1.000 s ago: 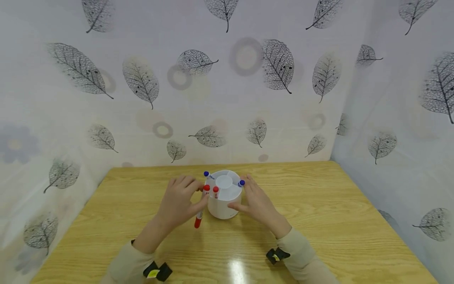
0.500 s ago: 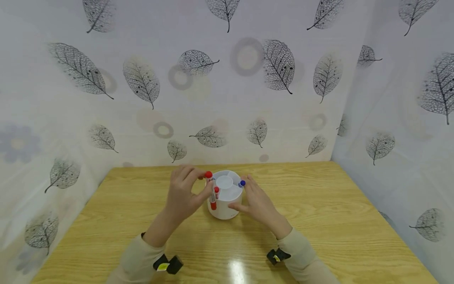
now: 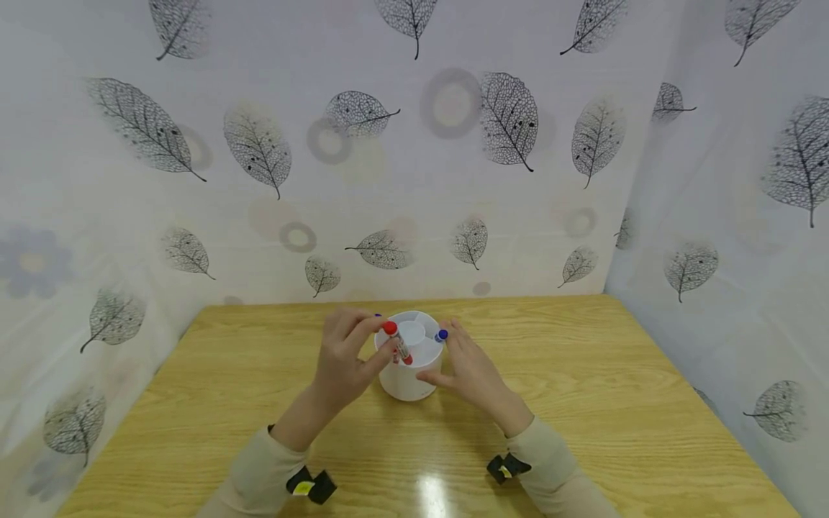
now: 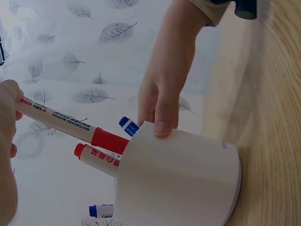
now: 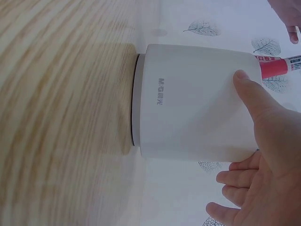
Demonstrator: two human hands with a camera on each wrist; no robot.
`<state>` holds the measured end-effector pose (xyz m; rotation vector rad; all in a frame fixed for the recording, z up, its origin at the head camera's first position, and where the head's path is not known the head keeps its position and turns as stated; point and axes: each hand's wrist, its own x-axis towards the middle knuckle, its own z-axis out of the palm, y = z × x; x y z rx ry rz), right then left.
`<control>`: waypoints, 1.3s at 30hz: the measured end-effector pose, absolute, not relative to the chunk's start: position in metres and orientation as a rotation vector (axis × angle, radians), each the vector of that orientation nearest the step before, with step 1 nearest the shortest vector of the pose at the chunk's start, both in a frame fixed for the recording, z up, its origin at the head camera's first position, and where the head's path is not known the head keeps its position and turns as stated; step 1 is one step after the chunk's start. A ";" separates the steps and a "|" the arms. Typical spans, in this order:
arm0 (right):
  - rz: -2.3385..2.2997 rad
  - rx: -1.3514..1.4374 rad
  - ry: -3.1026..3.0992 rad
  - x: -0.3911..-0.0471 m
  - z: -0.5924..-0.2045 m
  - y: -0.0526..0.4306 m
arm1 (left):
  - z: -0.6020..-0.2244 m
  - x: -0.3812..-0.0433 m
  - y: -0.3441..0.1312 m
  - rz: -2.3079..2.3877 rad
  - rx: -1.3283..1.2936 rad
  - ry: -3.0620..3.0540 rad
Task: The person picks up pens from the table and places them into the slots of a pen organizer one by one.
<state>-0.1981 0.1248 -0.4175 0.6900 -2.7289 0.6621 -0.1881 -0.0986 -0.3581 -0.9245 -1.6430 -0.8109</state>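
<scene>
A white round pen holder (image 3: 408, 385) stands upright on the wooden table. My left hand (image 3: 346, 360) pinches a red whiteboard marker (image 4: 61, 120) near its upper end and holds it tilted; its lower red end is at the holder's rim in the left wrist view. My right hand (image 3: 473, 370) holds the pen holder at its right, thumb on the outer wall, as the right wrist view shows. Another red marker (image 4: 96, 157) leans inside the holder, partly hidden by my left hand in the head view. A blue-capped marker (image 3: 442, 335) sits by my right fingers.
A second blue-capped marker (image 4: 101, 211) stands out of the holder's other side. The wooden table (image 3: 259, 403) meets a leaf-print cloth (image 3: 414, 180) at the back and sides. Black wrist straps (image 3: 508, 467) sit over both sleeves.
My left hand has moved right with the red marker, bringing it from left of the pen holder to over its rim, and the marker's tilt has changed. My right hand stays put.
</scene>
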 end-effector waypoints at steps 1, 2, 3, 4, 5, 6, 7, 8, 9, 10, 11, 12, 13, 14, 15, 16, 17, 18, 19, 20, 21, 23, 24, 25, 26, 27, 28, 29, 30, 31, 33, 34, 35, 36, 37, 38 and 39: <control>0.663 0.687 -2.737 -0.198 -0.417 0.125 | -0.359 -0.188 -0.099 -0.805 -0.930 -1.649; 0.661 0.684 -2.742 -0.198 -0.417 0.125 | -0.360 -0.188 -0.099 -0.796 -0.934 -1.656; 0.661 0.681 -2.744 -0.197 -0.417 0.125 | -0.361 -0.188 -0.100 -0.788 -0.938 -1.664; 0.659 0.677 -2.749 -0.197 -0.416 0.125 | -0.361 -0.188 -0.100 -0.783 -0.941 -1.672; 0.656 0.674 -2.750 -0.197 -0.416 0.125 | -0.361 -0.188 -0.101 -0.774 -0.942 -1.681; 0.656 0.673 -2.751 -0.197 -0.415 0.125 | -0.362 -0.188 -0.101 -0.766 -0.945 -1.695; 0.658 0.670 -2.753 -0.196 -0.415 0.125 | -0.362 -0.187 -0.102 -0.759 -0.946 -1.710; 0.660 0.668 -2.754 -0.196 -0.415 0.124 | -0.363 -0.187 -0.103 -0.751 -0.948 -1.730; 0.662 0.664 -2.758 -0.196 -0.414 0.124 | -0.363 -0.187 -0.105 -0.745 -0.950 -1.750; 0.661 0.661 -2.762 -0.196 -0.414 0.125 | -0.364 -0.187 -0.106 -0.738 -0.951 -1.773; 0.660 0.658 -2.767 -0.196 -0.414 0.125 | -0.365 -0.186 -0.107 -0.731 -0.952 -1.794; 0.657 0.656 -2.771 -0.196 -0.415 0.125 | -0.365 -0.186 -0.108 -0.725 -0.952 -1.816; 0.653 0.655 -2.773 -0.196 -0.415 0.125 | -0.366 -0.186 -0.109 -0.720 -0.954 -1.831; 0.649 0.657 -2.769 -0.197 -0.415 0.125 | -0.367 -0.186 -0.109 -0.716 -0.955 -1.847; 0.644 0.657 -2.769 -0.197 -0.416 0.125 | -0.368 -0.185 -0.110 -0.712 -0.954 -1.861; 0.638 0.660 -2.764 -0.197 -0.416 0.125 | -0.368 -0.185 -0.110 -0.708 -0.955 -1.874; 0.635 0.662 -2.760 -0.197 -0.416 0.125 | -0.369 -0.185 -0.111 -0.704 -0.956 -1.885; 0.634 0.668 -2.752 -0.197 -0.417 0.125 | -0.369 -0.185 -0.111 -0.702 -0.956 -1.896; 0.633 0.674 -2.743 -0.197 -0.417 0.125 | -0.370 -0.185 -0.111 -0.703 -0.957 -1.906; 0.630 0.678 -2.738 -0.197 -0.417 0.125 | -0.371 -0.185 -0.112 -0.702 -0.957 -1.913; 0.630 0.682 -2.736 -0.197 -0.417 0.125 | -0.371 -0.185 -0.112 -0.703 -0.956 -1.919; 0.632 0.687 -2.734 -0.197 -0.416 0.125 | -0.372 -0.185 -0.113 -0.708 -0.956 -1.923; 0.635 0.689 -2.735 -0.197 -0.416 0.125 | -0.373 -0.186 -0.113 -0.711 -0.955 -1.926; 0.636 0.686 -2.743 -0.197 -0.416 0.125 | -0.373 -0.186 -0.114 -0.712 -0.953 -1.926; 0.637 0.681 -2.752 -0.197 -0.416 0.125 | -0.373 -0.186 -0.114 -0.714 -0.952 -1.926; 0.644 0.678 -2.756 -0.197 -0.416 0.125 | -0.374 -0.186 -0.115 -0.715 -0.951 -1.927; 0.646 0.672 -2.764 -0.197 -0.415 0.125 | -0.375 -0.186 -0.116 -0.712 -0.949 -1.925; 0.647 0.669 -2.769 -0.197 -0.415 0.125 | -0.376 -0.186 -0.117 -0.710 -0.947 -1.924; 0.648 0.666 -2.775 -0.197 -0.415 0.125 | -0.377 -0.186 -0.117 -0.708 -0.944 -1.922; 0.646 0.663 -2.779 -0.197 -0.415 0.125 | -0.379 -0.186 -0.118 -0.705 -0.942 -1.918; 0.645 0.661 -2.785 -0.197 -0.415 0.125 | -0.382 -0.185 -0.120 -0.700 -0.937 -1.919; 0.643 0.658 -2.790 -0.197 -0.415 0.125 | -0.383 -0.185 -0.121 -0.699 -0.935 -1.923; 0.644 0.656 -2.794 -0.197 -0.415 0.125 | -0.385 -0.184 -0.122 -0.698 -0.930 -1.931; 0.645 0.653 -2.798 -0.197 -0.415 0.125 | -0.386 -0.184 -0.123 -0.696 -0.925 -1.944; 0.647 0.650 -2.802 -0.197 -0.415 0.125 | -0.388 -0.183 -0.125 -0.693 -0.923 -1.954; 0.650 0.649 -2.805 -0.197 -0.414 0.125 | -0.389 -0.183 -0.126 -0.690 -0.920 -1.968; 0.654 0.650 -2.804 -0.196 -0.414 0.125 | -0.391 -0.182 -0.127 -0.686 -0.917 -1.982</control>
